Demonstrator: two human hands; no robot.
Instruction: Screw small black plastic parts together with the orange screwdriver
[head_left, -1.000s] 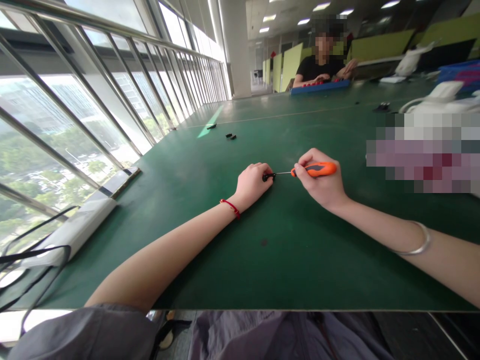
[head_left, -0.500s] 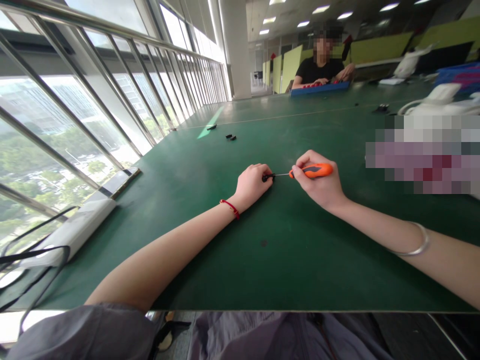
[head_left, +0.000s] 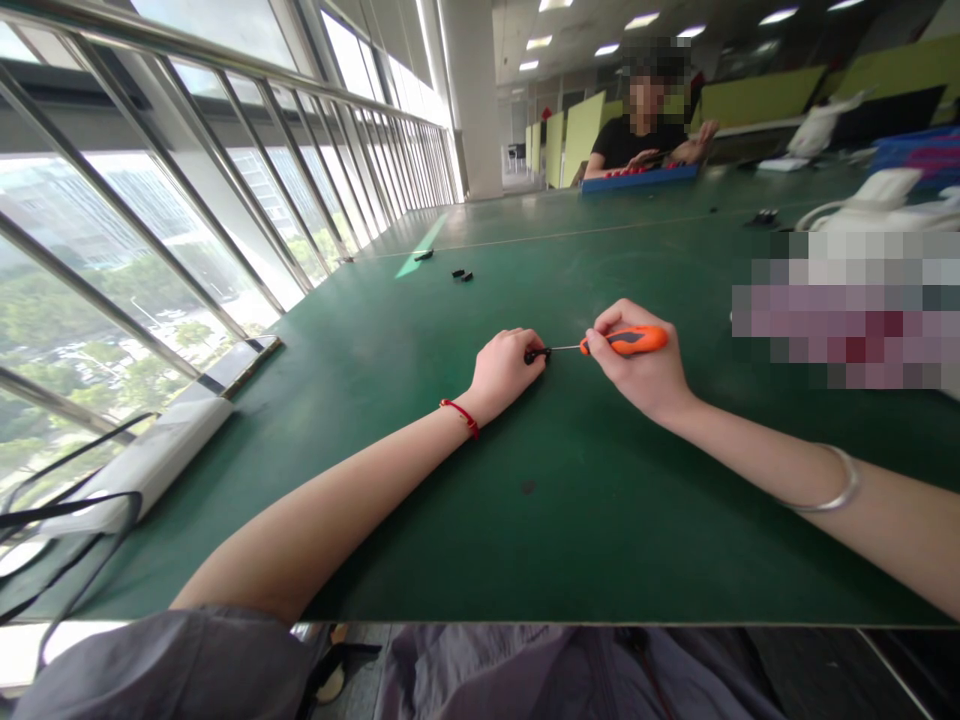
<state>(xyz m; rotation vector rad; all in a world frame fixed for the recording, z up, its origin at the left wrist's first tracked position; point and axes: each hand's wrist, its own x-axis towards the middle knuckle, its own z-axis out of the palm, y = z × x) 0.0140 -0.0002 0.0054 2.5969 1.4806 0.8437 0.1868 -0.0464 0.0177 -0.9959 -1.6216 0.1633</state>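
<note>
Orange-handled screwdriver (head_left: 625, 341) gripped in right hand (head_left: 641, 368), tip meeting small black part (head_left: 534, 354) pinched in closed left hand (head_left: 504, 370), both resting on green table (head_left: 465, 500).

Bare forearms, a red string bracelet (head_left: 460, 415) on the left wrist, a silver bangle (head_left: 831, 484) on the right, grey clothing (head_left: 187, 665) below

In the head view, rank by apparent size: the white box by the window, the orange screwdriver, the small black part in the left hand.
1. white box, though nearness inflates it
2. screwdriver
3. black part
</note>
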